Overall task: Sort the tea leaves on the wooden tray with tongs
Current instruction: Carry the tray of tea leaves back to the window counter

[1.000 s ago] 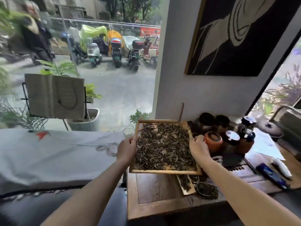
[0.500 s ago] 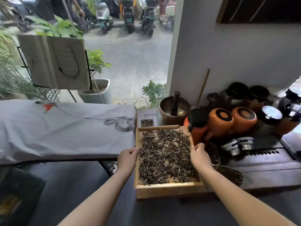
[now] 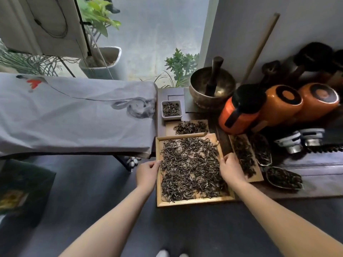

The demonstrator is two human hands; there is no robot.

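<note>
Logging left to right: my left hand point(image 3: 147, 172) clasps the left rim of the shallow square pale-wood tray point(image 3: 194, 200), fingers curled over its edge. Dark, wiry loose tea leaves point(image 3: 191, 168) cover the tray's floor. My right hand point(image 3: 231, 168) clasps the right rim likewise. The tray sits at the near left corner of the dark wooden table point(image 3: 315, 190), its near edge overhanging. Beyond it: small white square dish point(image 3: 171, 110), brass bowl point(image 3: 212, 89), orange round jars point(image 3: 282, 102).

View: single head camera, wide-angle
Facing: forward, steeply down
Near: wooden tray point(image 3: 194, 201) close, between both forearms
Overlap: no second view
</note>
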